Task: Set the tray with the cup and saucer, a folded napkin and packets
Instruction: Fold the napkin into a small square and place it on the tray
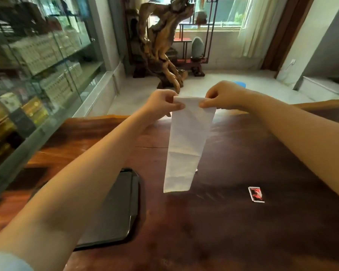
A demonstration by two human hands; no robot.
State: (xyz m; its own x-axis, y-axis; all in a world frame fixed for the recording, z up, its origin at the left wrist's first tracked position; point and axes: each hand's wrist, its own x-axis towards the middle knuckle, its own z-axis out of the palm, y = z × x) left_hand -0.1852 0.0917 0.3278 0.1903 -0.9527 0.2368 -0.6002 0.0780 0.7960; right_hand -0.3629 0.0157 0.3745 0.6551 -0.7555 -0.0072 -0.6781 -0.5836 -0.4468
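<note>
A long white napkin (186,141) hangs in the air above the dark wooden table (233,222), folded into a narrow strip. My left hand (161,103) pinches its top left corner and my right hand (223,96) pinches its top right corner. The black tray (115,210) lies on the table at the lower left, partly hidden under my left forearm. A small red and white packet (256,194) lies flat on the table to the right. A tip of another packet (196,169) peeks out from behind the napkin's right edge. No cup or saucer is in view.
A glass display cabinet (33,79) with boxes runs along the left. A large carved root sculpture (162,45) stands beyond the table's far edge, with a red stand (194,61) and a stone behind it. A blue object (240,84) shows behind my right hand.
</note>
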